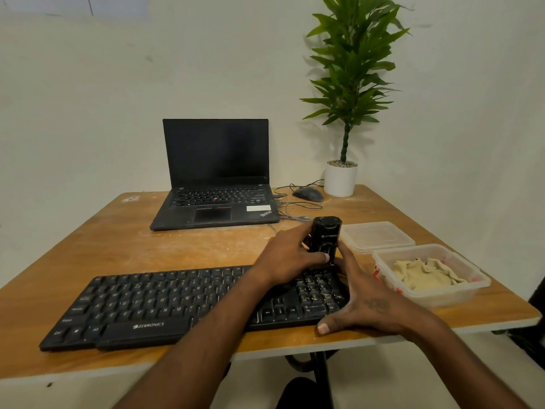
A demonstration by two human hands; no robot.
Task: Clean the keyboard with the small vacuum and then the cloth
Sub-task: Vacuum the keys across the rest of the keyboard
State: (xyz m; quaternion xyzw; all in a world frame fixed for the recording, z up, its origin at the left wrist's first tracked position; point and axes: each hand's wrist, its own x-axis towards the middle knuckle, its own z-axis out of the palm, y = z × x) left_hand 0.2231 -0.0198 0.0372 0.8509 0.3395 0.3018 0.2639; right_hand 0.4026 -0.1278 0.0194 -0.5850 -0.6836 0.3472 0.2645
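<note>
A black keyboard [165, 302] lies along the front edge of the wooden table [147, 249]. The small black vacuum [326, 231] stands upright at the keyboard's far right corner. My left hand [286, 258] grips it from the left, thumb pressed on its front. My right hand [368, 302] is spread over the number pad. Its straight fingers touch the vacuum's right side and its thumb rests at the keyboard's front edge. The beige cloth [424, 274] lies crumpled in a clear plastic container [442, 296] to the right of the keyboard.
The container's lid [377, 236] lies behind it. An open black laptop [215, 184] sits at the back centre, with a wired mouse [308, 193] and loose cables to its right. A potted plant [340, 178] stands at the back right corner.
</note>
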